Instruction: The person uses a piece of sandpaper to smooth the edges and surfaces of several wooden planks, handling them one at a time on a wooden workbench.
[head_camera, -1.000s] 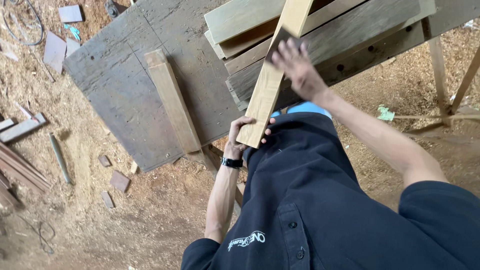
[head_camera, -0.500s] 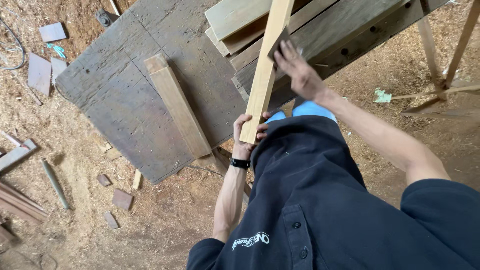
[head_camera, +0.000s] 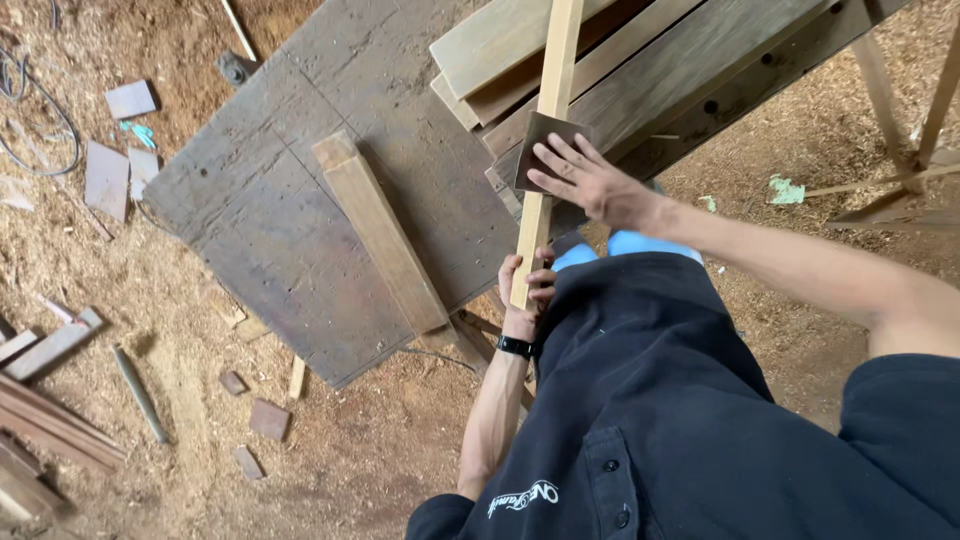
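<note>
A long pale wooden strip (head_camera: 548, 110) runs from my waist up across the stacked planks (head_camera: 640, 70). My left hand (head_camera: 526, 292), with a black band at the wrist, grips the strip's near end. My right hand (head_camera: 592, 182) lies flat with fingers spread on a dark sheet of sandpaper (head_camera: 541, 143), pressing it against the strip about midway up.
A weathered grey board table (head_camera: 280, 230) carries a thick pale timber block (head_camera: 385, 235). Wooden trestle legs (head_camera: 900, 130) stand at the right. The sawdust floor holds offcuts (head_camera: 268, 418), tile pieces (head_camera: 106, 178), a cable (head_camera: 40, 110) and stacked battens (head_camera: 40, 430) at the left.
The view has swung, so the strip now stands more upright in the picture. My right hand with the sandpaper has slid a little down the strip towards me.
</note>
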